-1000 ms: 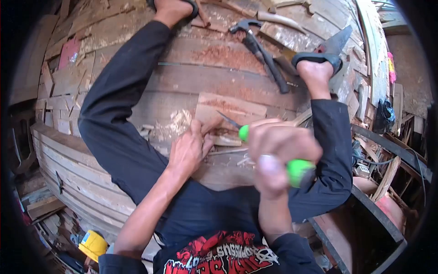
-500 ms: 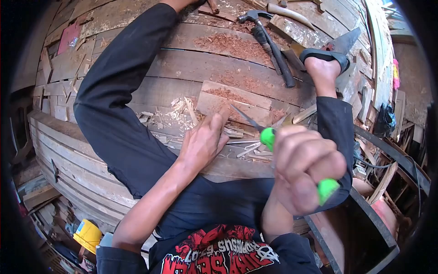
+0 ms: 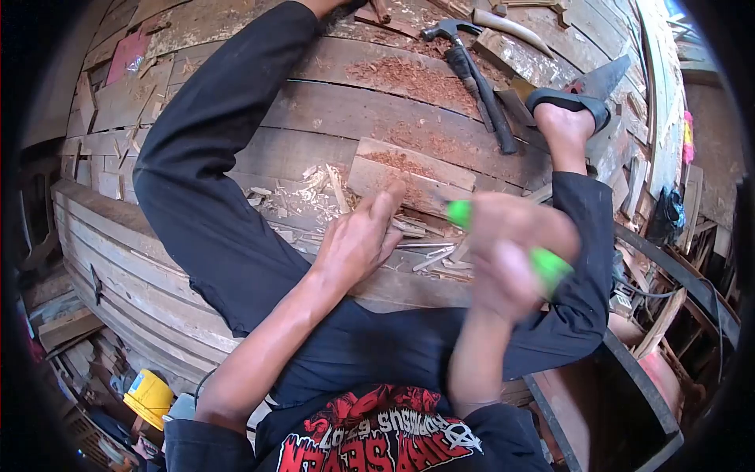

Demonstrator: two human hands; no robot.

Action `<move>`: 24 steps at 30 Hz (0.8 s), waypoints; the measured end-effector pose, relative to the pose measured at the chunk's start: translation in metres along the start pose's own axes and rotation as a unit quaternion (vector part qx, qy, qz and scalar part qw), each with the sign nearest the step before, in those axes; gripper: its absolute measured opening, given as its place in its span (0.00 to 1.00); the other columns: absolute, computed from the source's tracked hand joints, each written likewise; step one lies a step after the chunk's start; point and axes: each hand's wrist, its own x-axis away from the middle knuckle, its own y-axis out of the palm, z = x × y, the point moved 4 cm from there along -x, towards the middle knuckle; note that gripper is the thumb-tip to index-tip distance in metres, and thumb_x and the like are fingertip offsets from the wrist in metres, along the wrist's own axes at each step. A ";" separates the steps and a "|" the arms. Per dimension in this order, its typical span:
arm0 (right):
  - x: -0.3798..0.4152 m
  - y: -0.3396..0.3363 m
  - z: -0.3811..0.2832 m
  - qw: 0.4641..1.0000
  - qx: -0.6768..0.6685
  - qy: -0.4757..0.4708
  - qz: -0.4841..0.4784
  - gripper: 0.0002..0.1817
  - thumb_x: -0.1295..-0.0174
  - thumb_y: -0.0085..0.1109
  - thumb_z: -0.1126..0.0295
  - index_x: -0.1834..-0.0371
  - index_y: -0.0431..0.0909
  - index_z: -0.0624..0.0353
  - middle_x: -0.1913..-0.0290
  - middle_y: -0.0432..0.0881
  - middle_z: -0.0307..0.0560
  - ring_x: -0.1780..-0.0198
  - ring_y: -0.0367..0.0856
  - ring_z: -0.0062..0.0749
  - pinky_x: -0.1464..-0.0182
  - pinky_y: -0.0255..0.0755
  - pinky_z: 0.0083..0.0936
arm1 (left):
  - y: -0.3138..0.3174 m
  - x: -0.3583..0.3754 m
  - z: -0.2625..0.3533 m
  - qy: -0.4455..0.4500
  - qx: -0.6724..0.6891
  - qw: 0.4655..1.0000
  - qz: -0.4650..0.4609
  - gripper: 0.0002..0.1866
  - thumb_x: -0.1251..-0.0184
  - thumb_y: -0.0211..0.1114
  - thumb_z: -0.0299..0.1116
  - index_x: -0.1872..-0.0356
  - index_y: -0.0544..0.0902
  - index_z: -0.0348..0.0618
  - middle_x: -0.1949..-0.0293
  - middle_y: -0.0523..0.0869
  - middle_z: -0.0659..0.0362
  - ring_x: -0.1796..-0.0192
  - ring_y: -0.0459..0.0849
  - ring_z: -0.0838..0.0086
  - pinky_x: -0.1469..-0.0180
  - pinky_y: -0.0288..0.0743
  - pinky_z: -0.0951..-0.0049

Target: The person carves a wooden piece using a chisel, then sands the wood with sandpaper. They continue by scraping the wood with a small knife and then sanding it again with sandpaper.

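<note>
My left hand [image 3: 355, 240] is at the near left edge of a small wooden board [image 3: 413, 177], its fingers bent together and a fingertip over the wood. Whatever it pinches is too small to make out. Reddish shavings lie on the board, which rests on the plank floor. To the right, my right hand [image 3: 523, 244] is closed round the bright green handle of a tool [image 3: 458, 213]. Its thin dark shaft, blurred by motion, points left toward the board and my left fingertips.
A hammer [image 3: 481, 86] and a curved pale handle [image 3: 513, 30] lie beyond the board. A saw blade [image 3: 602, 79] is by my sandalled foot [image 3: 566, 118]. Pale wood chips [image 3: 318, 189] lie left of the board; a yellow bucket [image 3: 148, 399] is lower left.
The view has shifted slightly, so the floor and board appear farther right. My right hand and the green-handled tool have moved a little and look more blurred. My left hand keeps its place by the board.
</note>
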 end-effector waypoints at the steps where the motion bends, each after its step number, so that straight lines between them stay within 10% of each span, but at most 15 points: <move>1: 0.014 0.002 0.027 0.998 0.003 0.048 0.030 0.17 0.45 0.66 0.77 0.81 0.65 0.55 0.82 0.72 0.38 0.80 0.72 0.23 0.77 0.64 0.25 | 0.001 0.001 -0.001 0.009 0.010 1.000 0.004 0.31 0.32 0.68 0.32 0.29 0.69 0.45 0.47 0.86 0.40 0.53 0.88 0.36 0.53 0.85 0.42; 24: -0.016 0.019 -0.064 0.996 -0.001 -0.085 -0.041 0.14 0.43 0.65 0.75 0.75 0.65 0.52 0.84 0.70 0.33 0.86 0.68 0.25 0.78 0.61 0.28 | -0.004 -0.005 0.000 -0.051 0.006 0.999 -0.006 0.22 0.29 0.63 0.31 0.37 0.73 0.38 0.55 0.86 0.38 0.55 0.88 0.37 0.54 0.83 0.41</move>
